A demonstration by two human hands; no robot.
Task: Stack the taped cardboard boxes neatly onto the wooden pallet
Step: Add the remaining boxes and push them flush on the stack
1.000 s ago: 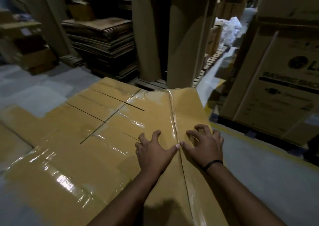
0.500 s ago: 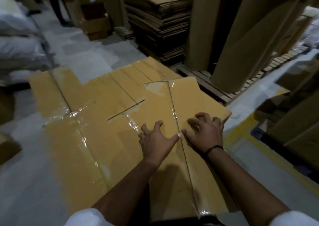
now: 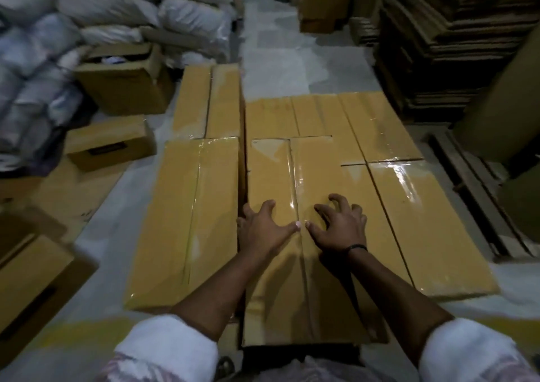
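Observation:
A long yellow-brown cardboard box (image 3: pixel 309 174), sealed with glossy clear tape down its middle seam, lies lengthwise in front of me. My left hand (image 3: pixel 263 231) rests flat on its top, left of the seam, with fingers spread. My right hand (image 3: pixel 340 227), with a black band at the wrist, presses on the top right of the seam with arched fingertips. The thumbs almost meet at the tape. More taped boxes lie flush around it: one on the left (image 3: pixel 190 221), one on the right (image 3: pixel 423 235), several beyond (image 3: pixel 321 116). A wooden pallet (image 3: pixel 473 203) shows at the right.
Flattened cardboard is stacked high (image 3: pixel 455 37) at the back right. White sacks (image 3: pixel 87 16) pile up at the back left. An open carton (image 3: pixel 122 89), a small box (image 3: pixel 111 145) and another carton (image 3: pixel 29 279) stand on the left floor. A yellow floor line (image 3: pixel 73 332) runs near my feet.
My view has swung to the left and down, bringing the sacks and left-hand cartons into sight. Both hands stay on top of the same taped box beside its seam.

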